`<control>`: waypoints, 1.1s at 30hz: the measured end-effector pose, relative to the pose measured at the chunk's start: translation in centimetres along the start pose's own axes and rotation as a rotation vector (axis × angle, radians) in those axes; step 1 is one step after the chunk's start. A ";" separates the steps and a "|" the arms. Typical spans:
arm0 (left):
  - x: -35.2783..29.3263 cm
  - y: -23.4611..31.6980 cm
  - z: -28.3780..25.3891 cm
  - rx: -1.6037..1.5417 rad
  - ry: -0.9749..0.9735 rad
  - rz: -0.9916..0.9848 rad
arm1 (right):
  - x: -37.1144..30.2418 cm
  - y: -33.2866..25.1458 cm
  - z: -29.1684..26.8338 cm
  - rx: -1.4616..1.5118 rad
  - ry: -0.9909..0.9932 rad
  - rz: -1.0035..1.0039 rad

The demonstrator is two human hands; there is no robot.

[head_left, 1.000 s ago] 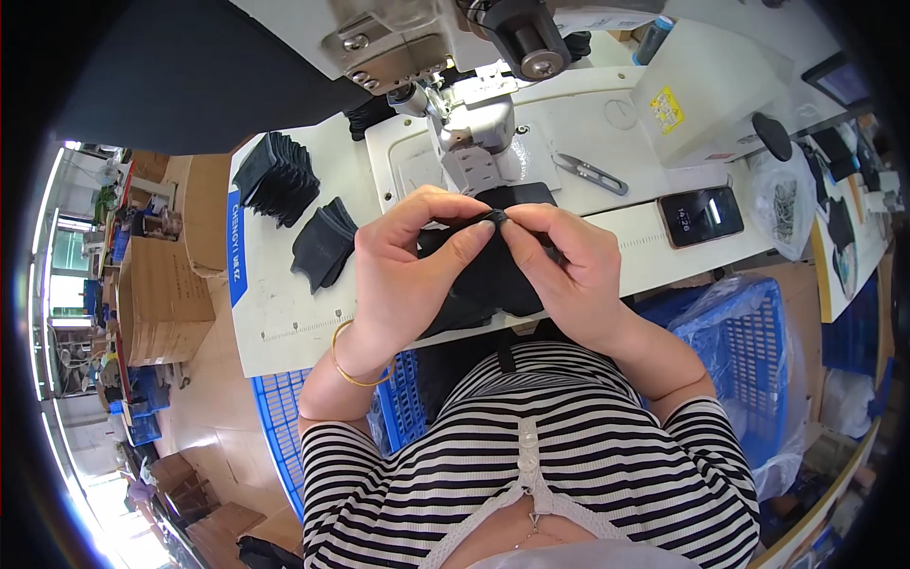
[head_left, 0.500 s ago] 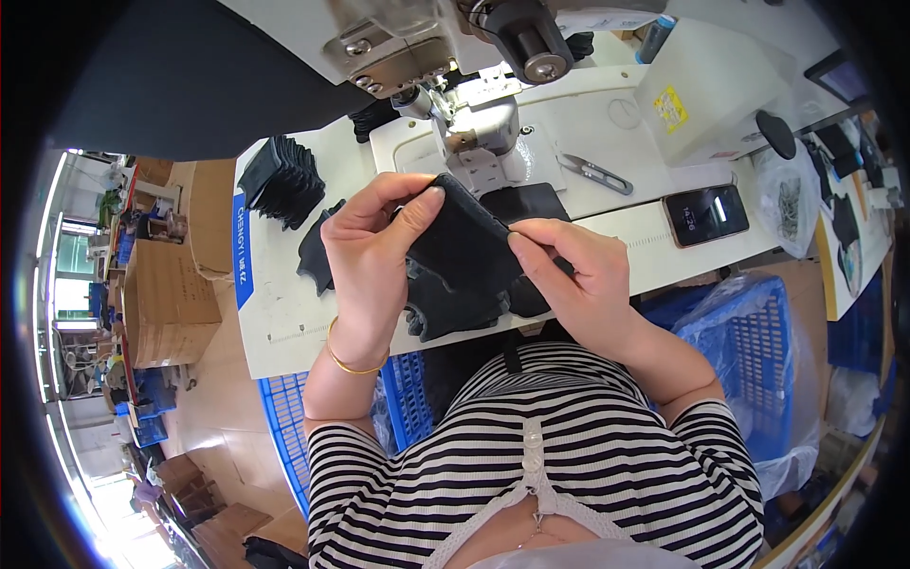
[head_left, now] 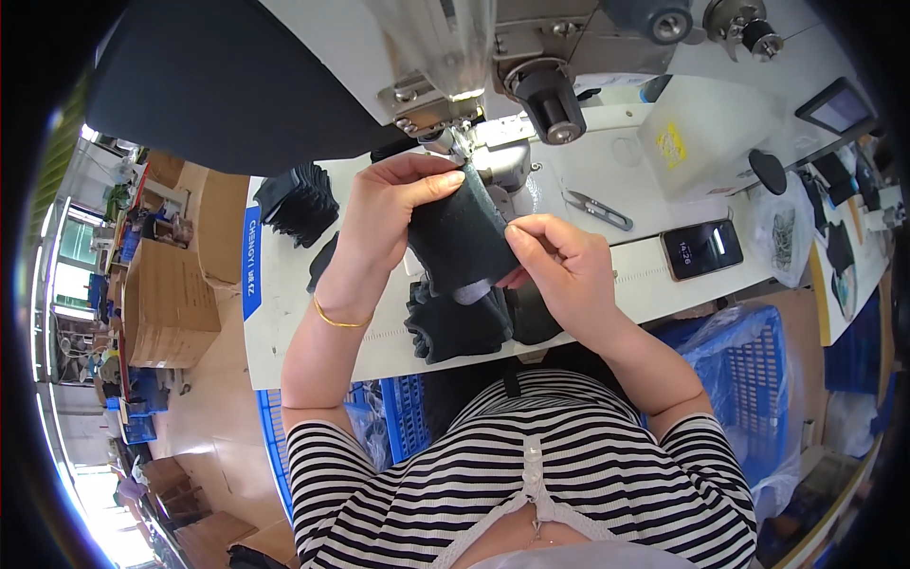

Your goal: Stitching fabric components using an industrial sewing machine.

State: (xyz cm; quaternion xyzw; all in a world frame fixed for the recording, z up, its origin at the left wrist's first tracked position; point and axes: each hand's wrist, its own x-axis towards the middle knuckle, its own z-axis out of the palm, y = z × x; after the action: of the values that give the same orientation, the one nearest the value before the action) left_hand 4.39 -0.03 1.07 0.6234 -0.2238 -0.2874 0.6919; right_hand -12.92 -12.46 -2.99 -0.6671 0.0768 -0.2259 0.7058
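Between my two hands a black fabric piece [head_left: 460,232] is stretched, its upper edge close below the needle area of a sewing machine [head_left: 502,161]. My left hand [head_left: 403,194] pinches the upper left corner between thumb and fingers. Its right edge is gripped by the thumb and fingers of my right hand [head_left: 564,266]. Under the held piece, a pile of black fabric pieces [head_left: 460,327] lies on the white sewing table [head_left: 370,356] near its front edge. A stack of similar black pieces [head_left: 296,204] stands at the table's left end.
Thread snips [head_left: 599,211] and a phone [head_left: 701,250] lie on the right of the table. Blue crates [head_left: 749,379] stand below the table at right and left. Cardboard boxes [head_left: 175,303] stand on the floor at left. A large dark cloth [head_left: 227,81] hangs at upper left.
The black fabric piece has come up to the machine's needle area, my left hand moving slightly right and up with it. The view has shifted, showing more of the machine.
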 end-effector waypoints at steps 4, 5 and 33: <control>1.2 1.0 -0.1 -0.020 -0.009 -0.063 | 0.9 -0.3 0.2 0.029 0.014 -0.003; 1.4 1.2 -0.1 -0.024 0.001 -0.091 | 1.1 -0.4 0.2 0.042 0.014 -0.002; 2.0 3.1 0.9 -0.018 0.013 -0.097 | 1.7 -0.2 0.4 0.020 0.016 -0.022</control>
State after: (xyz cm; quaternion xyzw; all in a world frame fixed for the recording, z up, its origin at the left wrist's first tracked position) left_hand 5.61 -1.85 4.13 0.6292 -0.1863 -0.3187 0.6840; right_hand -11.27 -12.84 -2.44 -0.6588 0.0726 -0.2398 0.7093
